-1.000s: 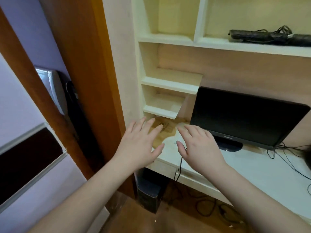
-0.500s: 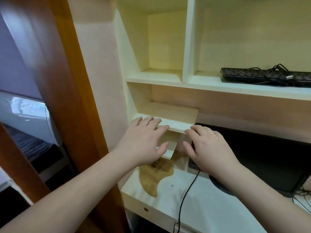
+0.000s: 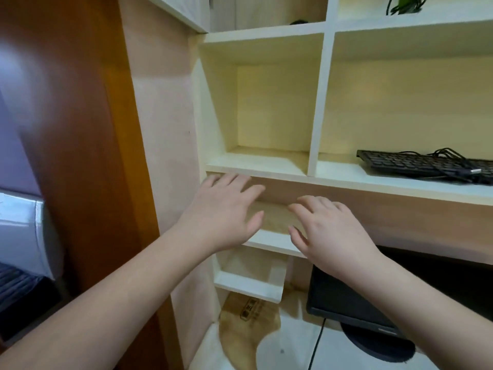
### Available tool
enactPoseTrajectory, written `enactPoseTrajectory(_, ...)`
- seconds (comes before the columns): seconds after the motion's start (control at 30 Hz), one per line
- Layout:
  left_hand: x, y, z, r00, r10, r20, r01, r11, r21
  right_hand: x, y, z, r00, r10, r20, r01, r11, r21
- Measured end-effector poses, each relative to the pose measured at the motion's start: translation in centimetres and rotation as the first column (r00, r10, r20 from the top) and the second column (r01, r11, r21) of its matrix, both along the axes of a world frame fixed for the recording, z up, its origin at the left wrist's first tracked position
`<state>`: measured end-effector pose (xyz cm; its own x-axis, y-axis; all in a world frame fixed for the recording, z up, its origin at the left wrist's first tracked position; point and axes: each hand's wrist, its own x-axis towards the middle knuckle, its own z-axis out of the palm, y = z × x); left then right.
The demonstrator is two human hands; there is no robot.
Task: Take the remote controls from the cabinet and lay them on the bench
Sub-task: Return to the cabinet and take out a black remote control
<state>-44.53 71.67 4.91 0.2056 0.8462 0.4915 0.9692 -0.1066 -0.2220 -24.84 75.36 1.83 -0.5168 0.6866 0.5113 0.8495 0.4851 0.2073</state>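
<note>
A cream shelving cabinet (image 3: 317, 108) fills the view ahead. No remote control shows in any compartment that I can see. My left hand (image 3: 224, 212) is raised in front of the small left shelves, fingers spread and straight, holding nothing. My right hand (image 3: 330, 231) hovers beside it, fingers loosely bent, also holding nothing. Both hands are in the air just before a narrow shelf (image 3: 269, 241). A small dark object (image 3: 298, 22) lies on the upper shelf, too small to identify.
A black keyboard (image 3: 416, 164) with a coiled cable lies on the right shelf. A dark monitor (image 3: 373, 297) stands on the white desk (image 3: 288, 353) below. An orange-brown door frame (image 3: 88, 156) borders the left. A green plant (image 3: 405, 4) sits top right.
The view has tilted upward, bringing higher compartments into sight. Both hands have risen from desk level to the small shelves, still open and holding nothing.
</note>
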Motion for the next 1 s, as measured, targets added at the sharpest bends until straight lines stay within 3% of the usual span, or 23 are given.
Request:
enactPoseTrajectory(0.2,-2.9,1.7,4.1,0.999,-0.048,-0.009,0.049,0.996,0.071,-2.6,1.3,3.8,0.997,-0.077,-0.02,0.079,0.984,0.158)
enactPoseTrajectory(0.5,-4.1,4.2,8.1,0.986,-0.166,-0.005,0.165,0.972,0.17,-4.2,2.4,9.0,0.986,-0.155,-0.067,0.166,0.958,0.233)
enactPoseTrajectory(1.0,-3.3,6.5,17.3,0.982,-0.187,-0.028,0.182,0.891,0.416,-2.6,4.2,20.1,0.999,-0.041,-0.033,0.051,0.912,0.406)
